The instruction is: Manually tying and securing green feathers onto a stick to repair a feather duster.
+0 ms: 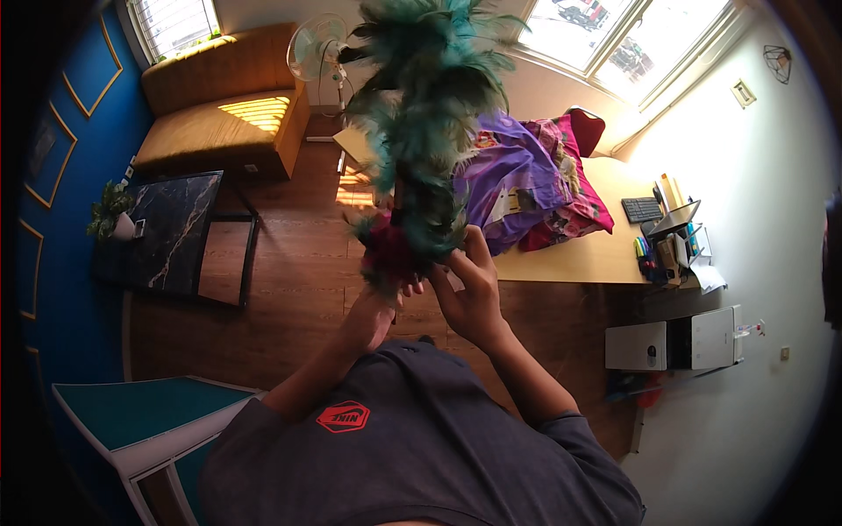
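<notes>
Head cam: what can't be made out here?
All in the head view:
1. Feathered piece: top cut off by the upper edge; plumes blurred.
2. Left hand: fingers mostly hidden by the feathered piece; grip unclear.
3. Right hand: fingertips partly lost among the plumes.
4. Desk: part covered by the purple cloth.

Glare from the upper-right window [631, 61] whitens the wall [702, 140]; fisheye edges bend and darken.
</notes>
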The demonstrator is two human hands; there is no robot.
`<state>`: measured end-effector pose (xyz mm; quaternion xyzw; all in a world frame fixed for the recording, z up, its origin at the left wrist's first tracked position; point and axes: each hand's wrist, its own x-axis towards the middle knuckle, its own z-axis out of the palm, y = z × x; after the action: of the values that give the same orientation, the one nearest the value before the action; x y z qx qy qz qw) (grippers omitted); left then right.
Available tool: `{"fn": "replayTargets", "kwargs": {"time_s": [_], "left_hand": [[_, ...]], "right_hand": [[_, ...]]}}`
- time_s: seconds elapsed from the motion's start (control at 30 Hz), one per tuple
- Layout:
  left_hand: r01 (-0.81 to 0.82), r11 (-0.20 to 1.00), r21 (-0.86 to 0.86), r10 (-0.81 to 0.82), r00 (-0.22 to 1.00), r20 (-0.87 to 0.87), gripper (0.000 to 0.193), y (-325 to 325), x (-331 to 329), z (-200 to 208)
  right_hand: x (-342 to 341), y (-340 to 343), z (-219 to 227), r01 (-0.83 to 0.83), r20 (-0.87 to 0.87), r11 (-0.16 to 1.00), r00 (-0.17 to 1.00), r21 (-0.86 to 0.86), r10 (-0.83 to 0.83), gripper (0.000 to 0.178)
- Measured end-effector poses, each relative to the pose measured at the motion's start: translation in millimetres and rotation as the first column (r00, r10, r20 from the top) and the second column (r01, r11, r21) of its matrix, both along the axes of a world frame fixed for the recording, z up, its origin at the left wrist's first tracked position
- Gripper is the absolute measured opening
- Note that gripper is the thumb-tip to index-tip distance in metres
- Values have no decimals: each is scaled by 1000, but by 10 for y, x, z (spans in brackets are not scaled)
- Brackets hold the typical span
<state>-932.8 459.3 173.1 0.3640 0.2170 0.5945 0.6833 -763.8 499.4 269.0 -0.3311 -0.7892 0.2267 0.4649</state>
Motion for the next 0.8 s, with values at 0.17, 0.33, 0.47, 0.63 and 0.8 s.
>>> {"fn": "replayTargets", "kwargs": {"time_s": [0.17, 0.33, 0.47, 0.63, 0.8], "left_hand": [[69, 988, -136, -61, 996, 64, 37, -40, -25, 2], [108, 985, -133, -91, 988, 123, 38, 3, 17, -228], [99, 965, -241, -86, 994, 62, 47, 29, 111, -185], [31, 978, -207, -38, 999, -29, 59, 76, 196, 70], [0, 993, -114, -13, 994, -111, 68, 92, 285, -62]], "right_hand": [[6, -32, 28, 22, -36, 999, 999, 23, -21, 24], [-8, -46, 43, 58, -117, 989, 992, 137, -42, 21], [-69, -57, 157, 223, 32, 857, 963, 464, -268, 19], [-128, -2, 234, 238, 48, 862, 956, 447, -289, 17], [-198, 35, 171, 278, -218, 956, 943, 94, -253, 9]]}}
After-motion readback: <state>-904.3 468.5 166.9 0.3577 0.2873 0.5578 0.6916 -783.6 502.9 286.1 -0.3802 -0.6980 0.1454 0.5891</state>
